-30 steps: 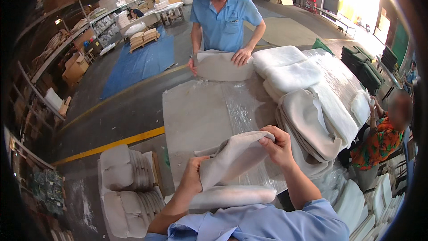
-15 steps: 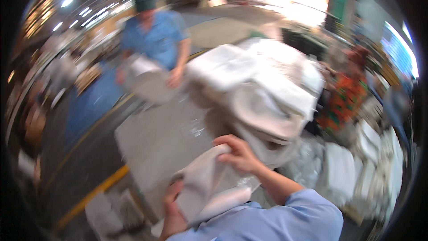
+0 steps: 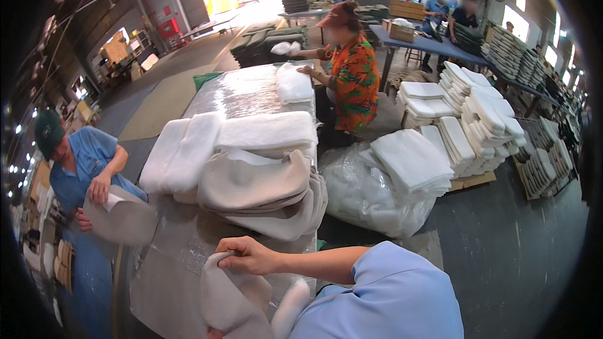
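My right hand (image 3: 250, 255) pinches the upper edge of a beige-grey fabric cover (image 3: 229, 301), which hangs in loose folds in front of me. Only a little of my left hand (image 3: 215, 333) shows at the lower edge, against the bottom of the same cover; the rest is out of sight. Close to my body lies a rolled piece of white padding (image 3: 293, 302). Just beyond my right hand, a stack of beige-grey covers (image 3: 254, 182) rests on the plastic-wrapped table (image 3: 166, 238).
Folded white padding (image 3: 267, 130) sits behind the covers. At left a person in blue (image 3: 88, 157) holds a grey piece (image 3: 122, 216). Across the table a person in an orange patterned shirt (image 3: 355, 81) handles white padding (image 3: 294, 83). A plastic bag (image 3: 370, 194) and padding stacks (image 3: 477, 110) stand right.
My view has swung to the right, so the table and the person in blue appear further left. My right hand still grips the cover; my left hand has dropped mostly out of view.
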`<state>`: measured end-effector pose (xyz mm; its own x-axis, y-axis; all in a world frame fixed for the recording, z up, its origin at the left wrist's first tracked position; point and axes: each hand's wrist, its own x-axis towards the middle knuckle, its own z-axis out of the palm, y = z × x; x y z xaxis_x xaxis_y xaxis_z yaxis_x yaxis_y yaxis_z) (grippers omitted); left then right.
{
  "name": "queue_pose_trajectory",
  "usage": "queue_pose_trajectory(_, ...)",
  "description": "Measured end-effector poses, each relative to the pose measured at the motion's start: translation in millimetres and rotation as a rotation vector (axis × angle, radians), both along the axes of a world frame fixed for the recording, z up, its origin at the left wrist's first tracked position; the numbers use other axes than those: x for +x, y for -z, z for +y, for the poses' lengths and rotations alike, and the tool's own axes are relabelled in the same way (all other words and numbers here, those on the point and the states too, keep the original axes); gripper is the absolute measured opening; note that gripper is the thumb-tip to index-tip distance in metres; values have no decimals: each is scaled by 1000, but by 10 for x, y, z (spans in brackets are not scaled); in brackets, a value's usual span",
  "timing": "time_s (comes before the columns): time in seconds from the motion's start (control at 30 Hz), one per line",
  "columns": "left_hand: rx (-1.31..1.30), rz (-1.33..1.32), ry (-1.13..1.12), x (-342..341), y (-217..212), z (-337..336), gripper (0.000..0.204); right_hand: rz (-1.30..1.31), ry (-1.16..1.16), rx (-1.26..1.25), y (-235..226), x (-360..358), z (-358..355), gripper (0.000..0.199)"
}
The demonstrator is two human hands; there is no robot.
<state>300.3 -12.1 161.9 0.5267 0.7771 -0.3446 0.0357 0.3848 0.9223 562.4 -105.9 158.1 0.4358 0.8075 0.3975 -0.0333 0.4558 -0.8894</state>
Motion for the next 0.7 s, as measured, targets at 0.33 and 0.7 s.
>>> queue_pose_trajectory(0.33, -18, -20, 96, 109, 42, 37, 59, -70, -9, -3, -4, 22, 62, 16)
queue_pose_trajectory(0.7, -126, -171, 50, -72, 88, 101, 54, -27, -337, -310, 241, 104, 78, 19)
